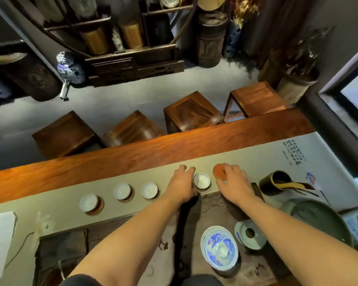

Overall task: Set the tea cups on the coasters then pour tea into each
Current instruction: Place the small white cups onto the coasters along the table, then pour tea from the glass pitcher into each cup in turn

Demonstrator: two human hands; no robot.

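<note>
Three white tea cups stand on round brown coasters along the pale runner: one far left (pixel 89 202), one (pixel 122 191) and one (pixel 150 190) toward the middle. A fourth white cup (pixel 202 181) sits between my hands. My left hand (pixel 181 180) rests palm down just left of that cup, its fingers curled over something I cannot make out. My right hand (pixel 233 177) pinches the edge of a bare orange-brown coaster (pixel 219 170) lying on the runner. A blue-and-white lidded gaiwan (pixel 219 249) stands on the dark tea tray near me.
A pale pitcher with a strainer (pixel 250 234) and a dark green bowl (pixel 320 219) sit at the right. A dark cylinder holding tea tools (pixel 276 182) stands right of my right hand. The wooden table edge (pixel 132 155) runs beyond the runner, with several stools behind it.
</note>
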